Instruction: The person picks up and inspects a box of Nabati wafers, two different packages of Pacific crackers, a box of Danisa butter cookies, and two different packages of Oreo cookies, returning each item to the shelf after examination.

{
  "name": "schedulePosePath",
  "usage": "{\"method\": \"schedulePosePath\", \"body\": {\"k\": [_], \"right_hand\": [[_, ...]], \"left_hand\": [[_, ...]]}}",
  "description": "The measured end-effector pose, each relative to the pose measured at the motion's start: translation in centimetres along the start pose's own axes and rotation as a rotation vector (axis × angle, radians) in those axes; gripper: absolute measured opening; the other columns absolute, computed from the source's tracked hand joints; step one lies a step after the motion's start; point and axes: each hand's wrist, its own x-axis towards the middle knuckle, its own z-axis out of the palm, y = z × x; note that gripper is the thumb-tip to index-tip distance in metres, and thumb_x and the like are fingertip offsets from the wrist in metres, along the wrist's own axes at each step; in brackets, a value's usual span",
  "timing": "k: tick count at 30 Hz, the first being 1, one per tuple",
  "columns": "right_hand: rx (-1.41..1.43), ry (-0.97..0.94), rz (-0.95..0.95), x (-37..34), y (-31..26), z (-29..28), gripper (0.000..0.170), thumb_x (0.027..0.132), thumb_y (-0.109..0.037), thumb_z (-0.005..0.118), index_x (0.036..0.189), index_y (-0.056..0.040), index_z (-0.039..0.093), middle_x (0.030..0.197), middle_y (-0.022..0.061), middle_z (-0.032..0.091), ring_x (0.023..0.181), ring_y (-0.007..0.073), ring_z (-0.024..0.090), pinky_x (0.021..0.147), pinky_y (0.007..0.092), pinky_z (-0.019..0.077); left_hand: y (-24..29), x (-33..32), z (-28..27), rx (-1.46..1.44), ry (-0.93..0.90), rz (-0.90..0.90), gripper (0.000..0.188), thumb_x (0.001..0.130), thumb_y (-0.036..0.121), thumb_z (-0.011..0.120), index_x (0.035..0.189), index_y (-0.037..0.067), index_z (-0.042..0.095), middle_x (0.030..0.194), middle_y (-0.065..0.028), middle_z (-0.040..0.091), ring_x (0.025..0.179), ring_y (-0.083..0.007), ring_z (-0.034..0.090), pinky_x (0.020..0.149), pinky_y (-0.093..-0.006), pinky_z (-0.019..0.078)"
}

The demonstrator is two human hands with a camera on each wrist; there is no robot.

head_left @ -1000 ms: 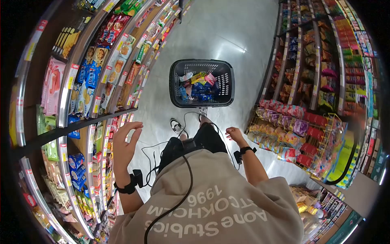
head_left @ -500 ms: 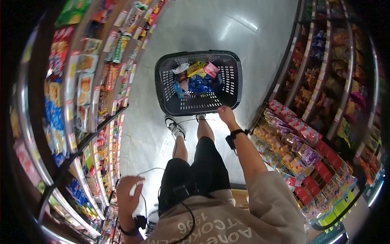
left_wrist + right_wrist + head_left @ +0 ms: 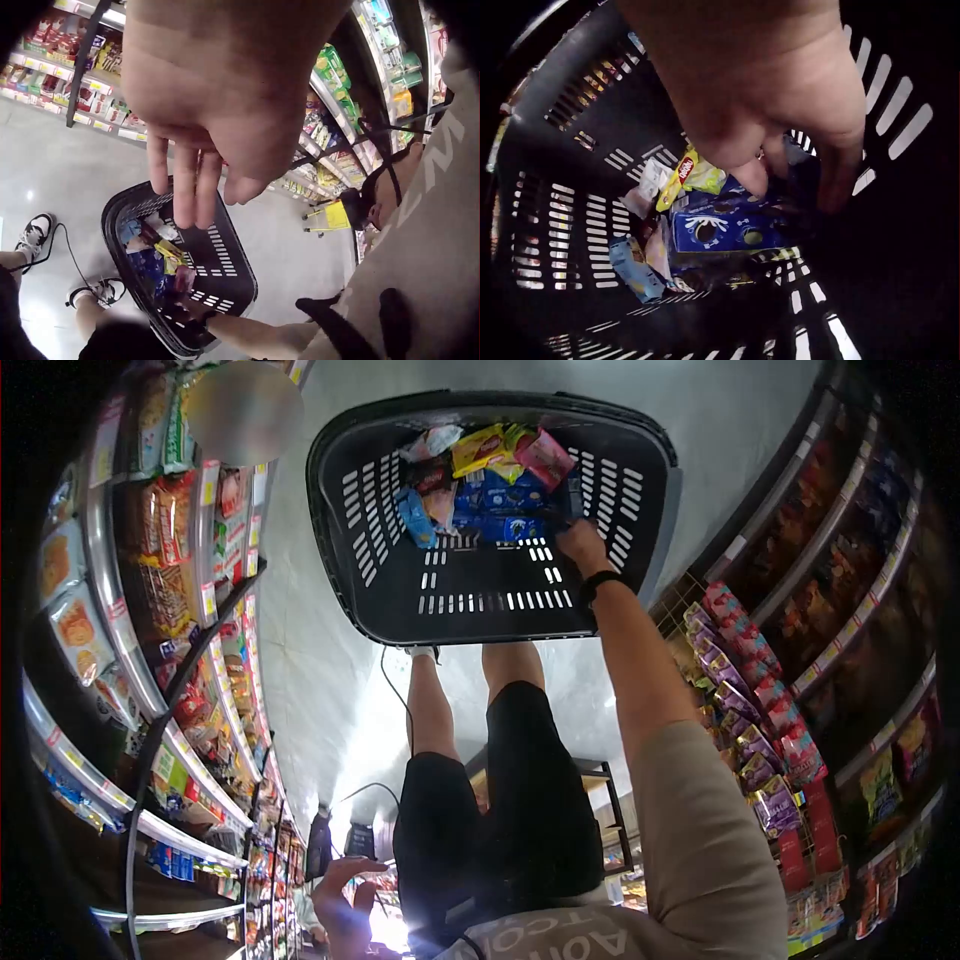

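Inside one black basket (image 3: 495, 575), one dark blue packet (image 3: 802, 176) is seen between the right grip's (image 3: 769, 101) thumb and fingers; whether it is clasped cannot be told. Blue packs (image 3: 727, 232), too overlapped to be counted, are heaped just left; one pink packet (image 3: 547, 460) and one yellow packet (image 3: 478, 450) are seen beyond. The left grip (image 3: 217, 112) is held empty outside, fingers loose.

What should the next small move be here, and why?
Probably the right hand should firm its fingers on the dark blue package: they reach down right at it inside the black shopping basket, though I can't tell whether they grip it. The left hand is empty, outside the basket.
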Motion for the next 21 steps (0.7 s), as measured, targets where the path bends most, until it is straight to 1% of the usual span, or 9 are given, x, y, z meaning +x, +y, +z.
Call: {"method": "schedulePosePath", "body": {"k": [2,5,9,10,11,14,17,19,21], "right_hand": [[-0.025,-0.079,-0.083,-0.1,-0.4,-0.7,0.052,0.083,-0.033,0.063,0.135,-0.0217,0.064,0.128,0.0223,0.066,0.122,0.0346,0.062,0.105,0.0424,0.0488],[0.067,0.019,-0.148,1.4,-0.4,1.0,0.044,0.084,-0.022,0.06,0.126,-0.0115,0.069,0.135,0.021,0.062,0.122,0.0404,0.061,0.107,0.0433,0.0476],[0.029,0.05,-0.182,0.9,-0.8,1.3,0.044,0.084,-0.023,0.06,0.119,0.0016,0.068,0.129,0.0287,0.062,0.113,0.0436,0.064,0.1,0.0465,0.0517],[0.031,0.048,-0.182,0.3,-0.6,1.2,0.044,0.084,-0.024,0.06,0.116,0.0052,0.068,0.127,0.0306,0.063,0.112,0.0444,0.065,0.099,0.047,0.0525],[0.044,0.13,-0.041,-1.1,-1.7,1.0,0.039,0.085,-0.024,0.059,0.108,0.0054,0.071,0.125,0.0313,0.062,0.11,0.0461,0.065,0.097,0.0486,0.0533],[0.129,0.213,-0.064,-6.9,-3.4,-1.7,0.035,0.089,-0.024,0.056,0.108,-0.0002,0.073,0.127,0.03,0.059,0.107,0.0451,0.066,0.095,0.0491,0.0542],[0.261,0.351,-0.123,-12.2,-3.5,-2.6,0.029,0.091,-0.026,0.057,0.105,-0.0072,0.075,0.118,0.0283,0.063,0.105,0.0444,0.066,0.091,0.0504,0.0547],[0.339,0.31,-0.126,-17.0,-4.5,-4.9,0.03,0.093,-0.028,0.057,0.105,-0.0073,0.075,0.112,0.0259,0.066,0.103,0.0427,0.067,0.089,0.0502,0.0544],[0.401,0.453,-0.172,-21.2,-5.2,-5.3,0.032,0.093,-0.031,0.06,0.106,-0.008,0.076,0.109,0.0236,0.067,0.099,0.0418,0.067,0.087,0.0496,0.0539]], "left_hand": [[-0.6,0.2,0.8,0.068,0.022,-0.017,0.027,0.096,0.026,0.066,0.101,-0.001,0.07,0.091,-0.0106,0.072,0.085,-0.0207,0.066,0.08,-0.0349,0.05],[-0.7,0.9,1.3,0.003,-0.015,0.003,0.026,0.098,0.024,0.064,0.105,0.0,0.068,0.092,-0.0122,0.072,0.087,-0.0223,0.067,0.08,-0.0358,0.0505],[-0.4,1.5,0.7,0.035,0.01,-0.008,0.021,0.094,0.019,0.063,0.098,0.001,0.074,0.091,-0.0138,0.071,0.088,-0.0291,0.07,0.081,-0.0374,0.0526],[-0.3,1.2,0.5,0.038,0.012,0.013,0.014,0.09,0.006,0.062,0.097,0.001,0.074,0.093,-0.0142,0.072,0.088,-0.0288,0.07,0.081,-0.0373,0.0527],[-0.2,1.1,0.3,0.035,-0.003,0.045,0.015,0.088,0.003,0.062,0.097,0.001,0.073,0.094,-0.0144,0.072,0.088,-0.0288,0.07,0.081,-0.0373,0.0527],[0.0,-0.1,-1.1,0.016,-0.033,0.142,0.02,0.085,-0.003,0.06,0.1,0.002,0.072,0.097,-0.0143,0.073,0.088,-0.0283,0.069,0.081,-0.0366,0.0528],[0.8,-2.4,-3.0,0.075,-0.003,0.162,0.021,0.085,0.0,0.062,0.102,0.003,0.073,0.099,-0.0132,0.073,0.094,-0.0296,0.069,0.083,-0.0362,0.0523],[0.8,-4.2,-5.1,0.091,-0.007,0.149,0.019,0.087,0.006,0.065,0.103,0.004,0.073,0.102,-0.011,0.074,0.097,-0.0307,0.068,0.087,-0.0395,0.051],[1.4,-6.4,-7.5,0.237,0.094,0.414,0.018,0.087,0.007,0.067,0.103,0.004,0.073,0.103,-0.0112,0.074,0.097,-0.0315,0.067,0.086,-0.0403,0.0515]]}}
